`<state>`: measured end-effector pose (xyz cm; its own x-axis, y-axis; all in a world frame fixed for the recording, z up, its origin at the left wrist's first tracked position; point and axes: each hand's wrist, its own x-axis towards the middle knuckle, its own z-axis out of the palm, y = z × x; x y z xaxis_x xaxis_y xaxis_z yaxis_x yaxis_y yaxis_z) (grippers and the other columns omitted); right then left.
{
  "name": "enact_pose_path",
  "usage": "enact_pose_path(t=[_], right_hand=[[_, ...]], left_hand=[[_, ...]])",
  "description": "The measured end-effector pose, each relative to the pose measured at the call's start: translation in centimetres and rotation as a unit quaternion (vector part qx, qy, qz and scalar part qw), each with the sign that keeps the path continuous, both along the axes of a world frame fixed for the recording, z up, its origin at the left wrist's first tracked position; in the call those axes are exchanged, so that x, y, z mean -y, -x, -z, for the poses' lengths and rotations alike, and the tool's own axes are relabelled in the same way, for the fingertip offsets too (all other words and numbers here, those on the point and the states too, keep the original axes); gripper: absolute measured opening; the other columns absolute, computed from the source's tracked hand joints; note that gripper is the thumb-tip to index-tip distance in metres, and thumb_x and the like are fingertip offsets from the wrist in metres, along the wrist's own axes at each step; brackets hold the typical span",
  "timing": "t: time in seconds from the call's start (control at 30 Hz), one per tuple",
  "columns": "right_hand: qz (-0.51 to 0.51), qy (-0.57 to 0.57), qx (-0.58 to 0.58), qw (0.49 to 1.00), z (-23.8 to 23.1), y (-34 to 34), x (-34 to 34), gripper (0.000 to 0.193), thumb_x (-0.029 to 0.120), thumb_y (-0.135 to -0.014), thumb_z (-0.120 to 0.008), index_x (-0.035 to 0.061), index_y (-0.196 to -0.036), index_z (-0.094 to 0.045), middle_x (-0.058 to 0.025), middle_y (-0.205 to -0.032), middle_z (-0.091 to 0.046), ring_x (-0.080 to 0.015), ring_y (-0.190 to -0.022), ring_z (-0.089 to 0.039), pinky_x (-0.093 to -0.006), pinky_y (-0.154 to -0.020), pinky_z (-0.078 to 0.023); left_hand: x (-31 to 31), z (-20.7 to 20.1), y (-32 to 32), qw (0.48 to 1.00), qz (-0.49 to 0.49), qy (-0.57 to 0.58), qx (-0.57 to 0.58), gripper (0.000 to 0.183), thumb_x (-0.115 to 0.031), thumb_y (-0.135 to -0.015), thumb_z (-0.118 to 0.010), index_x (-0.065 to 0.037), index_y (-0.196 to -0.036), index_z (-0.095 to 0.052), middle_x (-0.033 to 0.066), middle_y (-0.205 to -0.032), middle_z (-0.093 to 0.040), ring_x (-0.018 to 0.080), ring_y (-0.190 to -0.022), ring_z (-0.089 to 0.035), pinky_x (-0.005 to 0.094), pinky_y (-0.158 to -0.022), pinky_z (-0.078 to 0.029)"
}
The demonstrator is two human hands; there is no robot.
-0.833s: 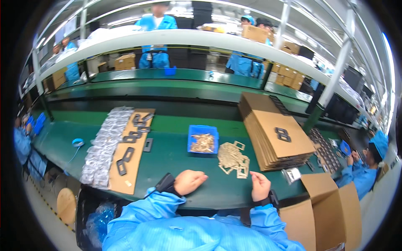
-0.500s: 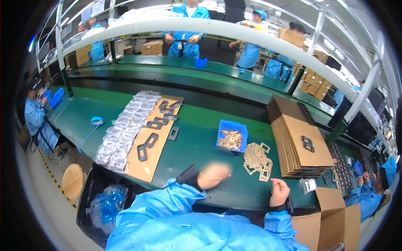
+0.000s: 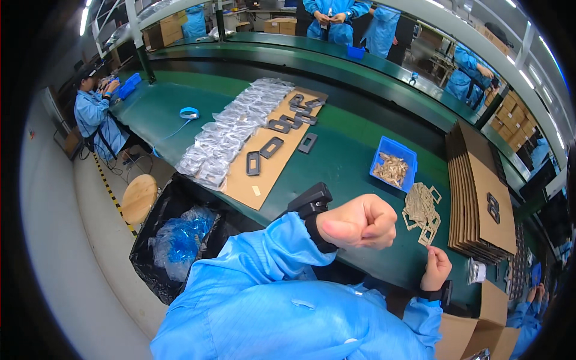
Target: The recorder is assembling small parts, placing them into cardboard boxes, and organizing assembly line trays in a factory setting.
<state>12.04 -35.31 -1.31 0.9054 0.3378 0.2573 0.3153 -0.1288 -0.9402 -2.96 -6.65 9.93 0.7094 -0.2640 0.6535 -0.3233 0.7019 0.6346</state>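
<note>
My left hand (image 3: pixel 360 222), with a dark band and a black device at its wrist, is raised over the table's near edge. Its fingers are curled into a fist, and whatever it may hold is hidden. To its right, my right hand (image 3: pixel 436 271) has thumb and forefinger pinched together. Those fingertips are close to the lower end of a loose pile of thin tan rectangular frames (image 3: pixel 422 207); contact and anything in the pinch are too small to tell. Behind the pile, a blue bin (image 3: pixel 394 157) contains many small tan pieces.
Black rectangular housings (image 3: pixel 272 147) lie on a cardboard sheet (image 3: pixel 243 191) beside rows of clear-bagged items (image 3: pixel 231 129). Stacked cardboard (image 3: pixel 474 198) stands right. A black-lined waste bin (image 3: pixel 174 240), wooden stool (image 3: pixel 139 199) and open carton (image 3: pixel 480 324) sit near me. Co-workers occupy both sides and the far side.
My view has turned left, shifting the table's contents rightward in the picture. My left hand has come up nearer the camera, in a fist; my right hand stays by the frames.
</note>
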Motion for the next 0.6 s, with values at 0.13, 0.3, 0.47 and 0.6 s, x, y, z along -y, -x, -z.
enact_pose_path(t=[0.13, 0.3, 0.47, 0.6], right_hand=[[-0.005, 0.01, 0.052, 0.999, -1.1, 0.8, 0.0, 0.013, 0.005, -0.093, -0.062, -0.0042, -0.096, -0.069, 0.0033, -0.078, -0.061, -0.0014, -0.065, -0.045, -0.0177, -0.058, -0.033], [-0.041, 0.025, 0.073, 0.996, -0.2, 1.1, -0.6, 0.012, 0.006, -0.09, -0.066, -0.0058, -0.092, -0.07, 0.0049, -0.067, -0.057, -0.0003, -0.059, -0.043, -0.0182, -0.053, -0.032], [-0.033, 0.002, 0.027, 0.999, -1.4, 1.9, -0.6, 0.011, 0.004, -0.089, -0.067, -0.006, -0.093, -0.071, 0.0087, -0.058, -0.05, 0.001, -0.052, -0.037, -0.0186, -0.049, -0.028], [-0.028, 0.032, 0.061, 0.997, -1.7, 1.9, -0.8, 0.011, 0.003, -0.089, -0.066, -0.0062, -0.092, -0.071, 0.0087, -0.058, -0.05, 0.0011, -0.052, -0.036, -0.0192, -0.048, -0.027]], left_hand=[[1.1, -2.2, 1.1, 0.998, -0.005, -0.058, -0.003, 0.073, -0.078, -0.052, -0.069, -0.012, -0.061, -0.039, -0.0045, -0.051, -0.043, 0.0096, -0.044, -0.034, 0.0271, -0.044, -0.023], [2.1, -4.6, 3.9, 0.995, -0.022, -0.084, 0.043, 0.063, -0.063, -0.061, -0.074, -0.011, -0.061, -0.038, -0.0036, -0.052, -0.035, 0.0124, -0.047, -0.03, 0.0306, -0.045, -0.02], [4.7, -7.9, 5.3, 0.993, -0.079, -0.087, 0.02, 0.061, -0.056, -0.067, -0.077, -0.009, -0.063, -0.039, -0.0023, -0.055, -0.032, 0.014, -0.051, -0.026, 0.0321, -0.049, -0.02], [7.0, -9.0, 6.2, 0.986, -0.042, -0.034, 0.16, 0.051, -0.043, -0.08, -0.078, -0.008, -0.066, -0.043, 0.0007, -0.055, -0.039, 0.018, -0.046, -0.032, 0.0344, -0.046, -0.021]])
